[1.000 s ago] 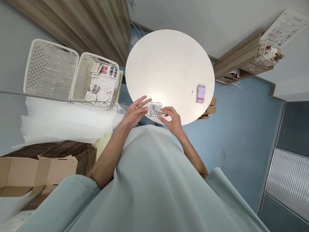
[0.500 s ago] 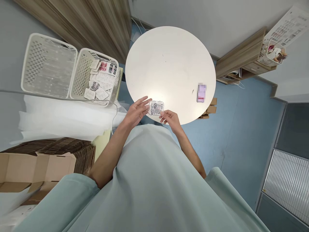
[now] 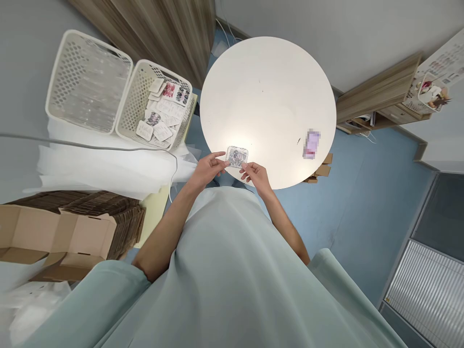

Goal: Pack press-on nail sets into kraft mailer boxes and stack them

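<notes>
A small clear plastic case of press-on nails point(image 3: 237, 155) is held over the near edge of the round white table point(image 3: 268, 96). My left hand point(image 3: 210, 170) pinches its lower left corner between thumb and fingers, with the index finger stretched along the left side. At the lower right corner my right hand point(image 3: 257, 177) grips it with thumb and forefinger, the other fingers curled below. Dark and pale nail shapes show through the lid, too small to make out singly.
To the left stand a white basket of clear plastic cases point(image 3: 54, 92) and a white basket of nail cards point(image 3: 126, 108). Below them lie white sheets point(image 3: 90, 169) and flattened cardboard boxes point(image 3: 126, 227). A blurred purple item point(image 3: 311, 144) lies on the table's right side. A grey cable point(image 3: 108, 147) crosses the left.
My left fingers, earlier spread along the case's left side, now pinch its lower left corner. My right hand keeps its grip. The view has turned slightly, shifting the table and baskets rightward.
</notes>
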Available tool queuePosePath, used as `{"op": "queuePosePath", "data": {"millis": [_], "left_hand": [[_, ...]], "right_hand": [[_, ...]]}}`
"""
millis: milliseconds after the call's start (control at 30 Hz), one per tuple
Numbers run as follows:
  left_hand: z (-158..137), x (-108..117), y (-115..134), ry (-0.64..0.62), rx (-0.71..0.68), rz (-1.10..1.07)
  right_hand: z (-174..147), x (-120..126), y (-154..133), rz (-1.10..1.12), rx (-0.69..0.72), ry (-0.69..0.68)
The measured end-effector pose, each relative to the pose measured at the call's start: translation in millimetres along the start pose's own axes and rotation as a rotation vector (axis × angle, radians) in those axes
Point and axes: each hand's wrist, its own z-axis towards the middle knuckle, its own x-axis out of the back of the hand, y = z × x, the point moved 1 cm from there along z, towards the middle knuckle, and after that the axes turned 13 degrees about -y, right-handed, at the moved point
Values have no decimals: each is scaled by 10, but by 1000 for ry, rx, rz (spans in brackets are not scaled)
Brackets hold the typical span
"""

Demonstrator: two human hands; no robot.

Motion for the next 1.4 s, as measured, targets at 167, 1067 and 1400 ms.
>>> {"op": "queuePosePath", "data": {"millis": [167,1067,1400], "left_hand": [[63,127,-220,34,21,-30],[919,389,-978,169,244,416],[92,563,-1129,201,203,220]], "right_hand": [[212,-48,138,-14,-25,-48],[1217,-144,886,-100,-327,91],[915,-296,679,-376,-191,-83]]}}
